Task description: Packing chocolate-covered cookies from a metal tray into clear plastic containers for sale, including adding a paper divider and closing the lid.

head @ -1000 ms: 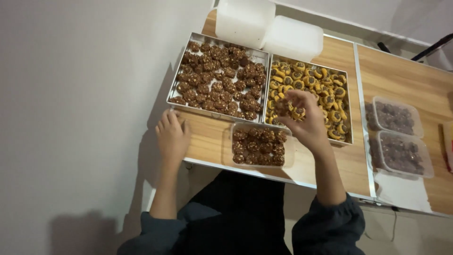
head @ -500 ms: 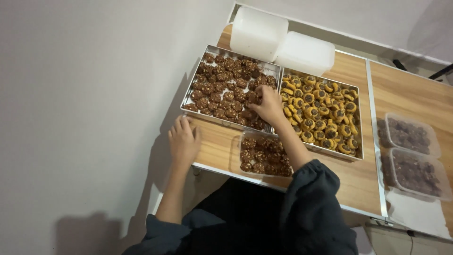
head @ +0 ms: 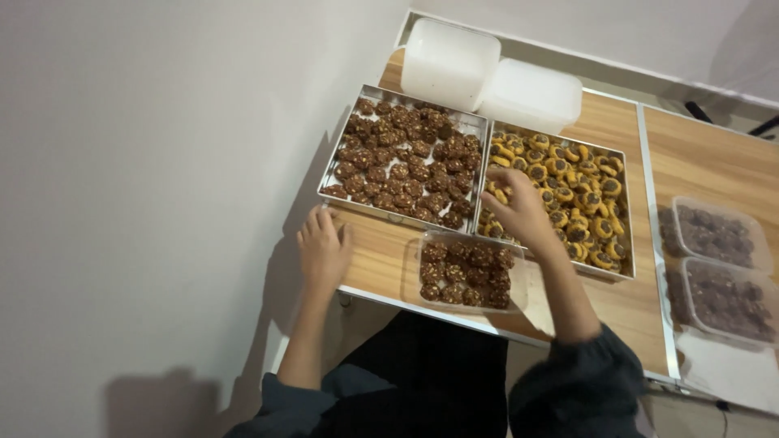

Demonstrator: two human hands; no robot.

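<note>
Left hand (head: 324, 247): flat on the wooden tabletop (head: 381, 255), grip open, holding nothing, just beside the clear box.
Right hand (head: 519, 212): over the near left corner of the tray of yellow cookies (head: 560, 195), fingers curled down among them; whether they pinch a cookie cannot be told.
Clear box (head: 465, 273): at the tabletop's near edge between the hands, filled with brown cookies.
Tray of brown cookies (head: 406, 158): left of the yellow tray, touching it.
Lidded boxes (head: 714, 268): two, far right.
</note>
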